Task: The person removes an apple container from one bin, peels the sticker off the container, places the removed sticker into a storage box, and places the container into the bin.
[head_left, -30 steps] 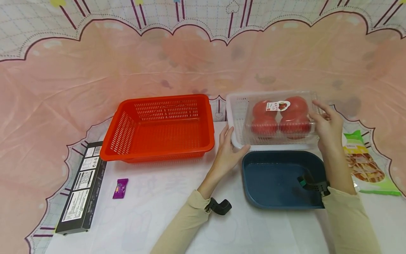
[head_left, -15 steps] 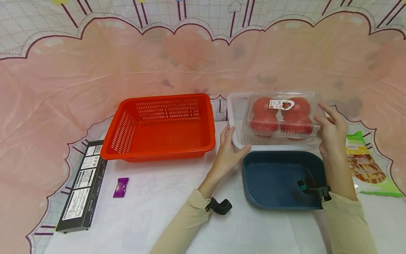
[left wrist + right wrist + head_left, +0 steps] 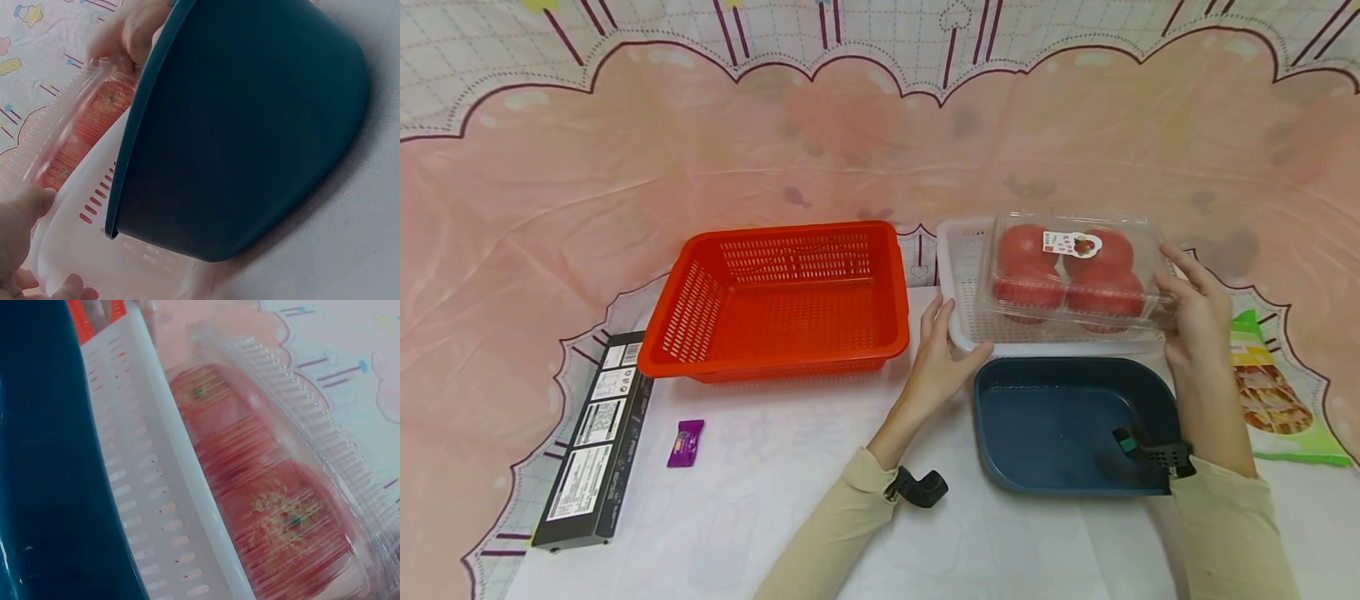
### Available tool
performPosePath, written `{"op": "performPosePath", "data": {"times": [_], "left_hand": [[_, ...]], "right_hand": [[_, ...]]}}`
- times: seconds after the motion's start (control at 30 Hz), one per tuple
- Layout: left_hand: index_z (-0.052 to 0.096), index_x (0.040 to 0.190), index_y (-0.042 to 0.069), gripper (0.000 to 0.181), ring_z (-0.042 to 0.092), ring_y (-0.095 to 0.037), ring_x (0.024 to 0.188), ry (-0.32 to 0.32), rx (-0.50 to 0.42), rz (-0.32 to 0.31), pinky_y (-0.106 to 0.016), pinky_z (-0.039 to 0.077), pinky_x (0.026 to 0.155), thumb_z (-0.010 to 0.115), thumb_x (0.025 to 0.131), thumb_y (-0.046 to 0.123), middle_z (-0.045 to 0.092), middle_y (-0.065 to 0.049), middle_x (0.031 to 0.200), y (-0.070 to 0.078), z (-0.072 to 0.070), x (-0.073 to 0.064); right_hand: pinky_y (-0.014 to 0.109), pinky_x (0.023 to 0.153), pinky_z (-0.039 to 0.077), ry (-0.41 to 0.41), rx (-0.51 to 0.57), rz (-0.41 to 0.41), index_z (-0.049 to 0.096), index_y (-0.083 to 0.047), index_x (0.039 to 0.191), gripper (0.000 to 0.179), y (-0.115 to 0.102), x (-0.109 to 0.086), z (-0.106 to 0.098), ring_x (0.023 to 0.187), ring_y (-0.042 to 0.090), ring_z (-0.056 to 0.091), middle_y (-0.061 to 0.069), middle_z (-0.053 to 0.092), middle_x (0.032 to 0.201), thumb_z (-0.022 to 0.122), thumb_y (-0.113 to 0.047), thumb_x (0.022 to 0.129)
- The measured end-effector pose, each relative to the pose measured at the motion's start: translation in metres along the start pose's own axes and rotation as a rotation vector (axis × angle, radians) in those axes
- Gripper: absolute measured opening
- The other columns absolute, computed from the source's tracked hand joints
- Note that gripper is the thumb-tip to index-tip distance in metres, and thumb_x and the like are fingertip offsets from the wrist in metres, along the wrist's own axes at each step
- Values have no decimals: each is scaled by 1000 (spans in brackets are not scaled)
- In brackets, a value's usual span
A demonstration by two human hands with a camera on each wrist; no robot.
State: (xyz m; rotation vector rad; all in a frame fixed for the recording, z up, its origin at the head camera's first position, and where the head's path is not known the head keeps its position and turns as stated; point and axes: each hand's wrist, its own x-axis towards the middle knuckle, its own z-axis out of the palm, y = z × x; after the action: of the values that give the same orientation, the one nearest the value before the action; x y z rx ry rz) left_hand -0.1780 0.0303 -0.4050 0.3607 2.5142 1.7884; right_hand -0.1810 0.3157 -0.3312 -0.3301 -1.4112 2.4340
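Note:
My right hand (image 3: 1198, 304) grips the right end of a clear plastic clamshell box (image 3: 1150, 242) of red tomatoes (image 3: 1028, 250) with a white label. The box is tilted above the white perforated basket (image 3: 966, 250), overlapping its right side in the head view. At the basket's front left corner, my left hand (image 3: 936, 354) holds the rim, thumb along the front and fingers on the left side. In the left wrist view the thumb (image 3: 37, 200) lies at the rim, with fingertips (image 3: 74, 287) against the outer wall. Tomatoes show through ribbed plastic in the right wrist view.
A dark blue tray (image 3: 1060, 433) stands right in front of the white basket, below my right forearm. To the left are a red basket (image 3: 775, 367), a long black box (image 3: 583, 450) and a small purple packet (image 3: 685, 443). A green food bag (image 3: 1273, 400) lies far right.
My right hand has shifted right with the tomato box, which is now tilted more, its right end lower. The left hand has stayed at the white basket's corner.

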Motion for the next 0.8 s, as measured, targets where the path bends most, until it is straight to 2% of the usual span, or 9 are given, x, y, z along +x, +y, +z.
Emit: {"op": "performPosePath", "data": {"times": [0.13, 0.23, 0.4, 0.63, 0.8], "left_hand": [[23, 154, 15, 84, 35, -24, 141, -4, 2, -10, -42, 39, 113, 70, 86, 36, 11, 1, 162, 0, 0, 0], [23, 154, 15, 85, 33, -24, 142, -5, 7, -20, -42, 39, 114, 70, 86, 37, 10, 2, 163, 0, 0, 0], [23, 154, 15, 85, 33, -24, 142, -8, 4, -23, -43, 38, 114, 70, 86, 37, 9, 2, 163, -1, 0, 0], [25, 153, 13, 85, 36, -27, 140, -6, 3, -4, -44, 38, 114, 70, 86, 36, 9, 1, 163, -2, 0, 1], [24, 153, 14, 84, 35, -26, 140, -8, 6, -9, -44, 38, 114, 70, 86, 35, 9, 2, 163, -2, 0, 1]], "right_hand": [[22, 44, 46, -46, 71, 32, 70, -10, 119, 36, -3, 2, -3, 53, 14, 64, -2, 65, 95, 68, 1, 86], [22, 52, 48, -63, 95, 61, 70, -10, 119, 34, -6, 2, -6, 57, 14, 65, 0, 64, 92, 66, 1, 87], [24, 63, 48, -87, 82, 75, 69, -10, 121, 34, -7, 1, -9, 66, 13, 63, -1, 53, 107, 64, -1, 89], [26, 59, 55, -132, 102, 98, 70, -10, 119, 31, -10, 0, -10, 66, 16, 66, 3, 60, 83, 62, -1, 91], [24, 55, 50, -110, 69, 108, 71, -12, 118, 31, -12, -2, -10, 62, 15, 63, 4, 62, 77, 65, -2, 89]]}}
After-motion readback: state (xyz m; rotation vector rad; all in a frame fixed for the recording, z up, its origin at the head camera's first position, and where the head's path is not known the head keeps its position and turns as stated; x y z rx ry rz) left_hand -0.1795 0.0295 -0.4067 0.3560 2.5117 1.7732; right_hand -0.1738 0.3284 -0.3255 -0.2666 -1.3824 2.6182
